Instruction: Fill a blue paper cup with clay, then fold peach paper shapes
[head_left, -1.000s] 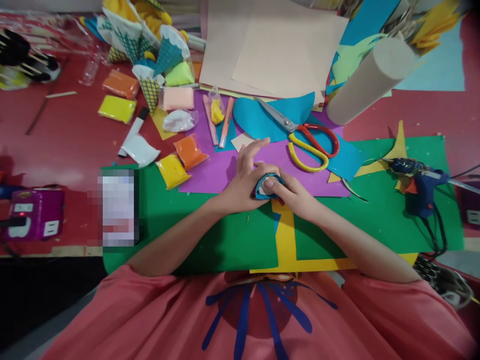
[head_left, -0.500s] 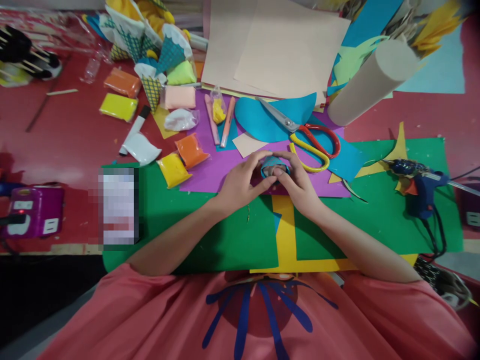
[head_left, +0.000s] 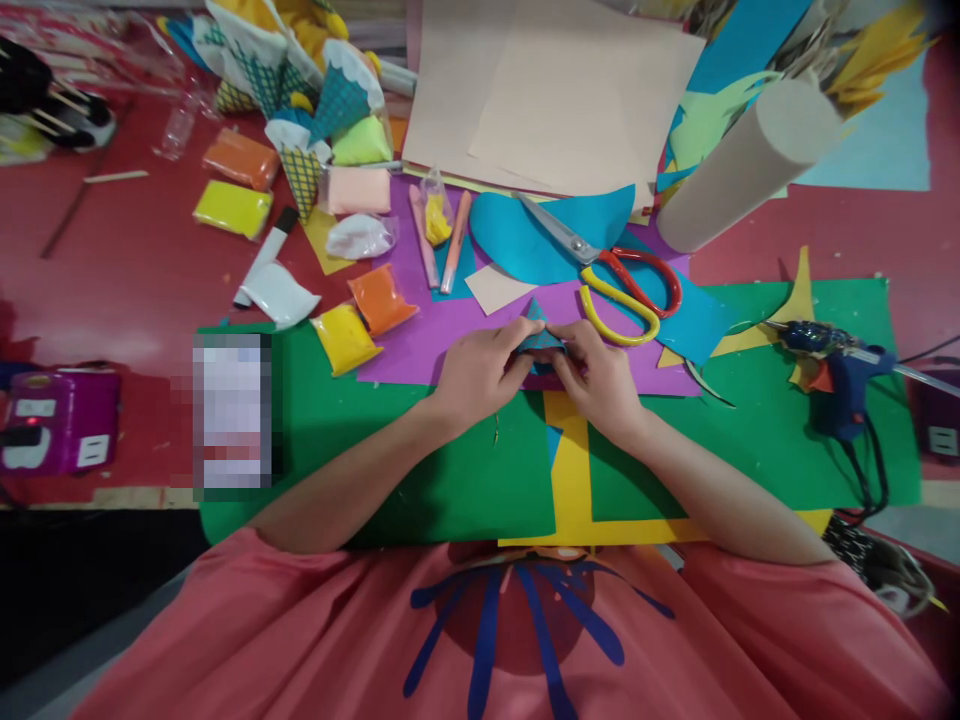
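Between my two hands sits a small blue paper cone, its pointed tip facing away from me and its open rim toward me. My left hand pinches the cone's left side with thumb and fingers. On the other side my right hand grips the rim between thumb and fingertips. Both hands are over a purple sheet that lies on a green mat. Just beyond my right hand lie large scissors with one red and one yellow handle, on blue paper pieces.
A blue glue gun with its cord lies at the right. Left of centre are clay packets, a marker and finished paper cones. A cream cylinder leans near stacked beige sheets. A blurred-out rectangle lies at left.
The cone has turned so its tip points away and its side shows. My fingers have shifted from cupping round it to pinching its sides near the rim.
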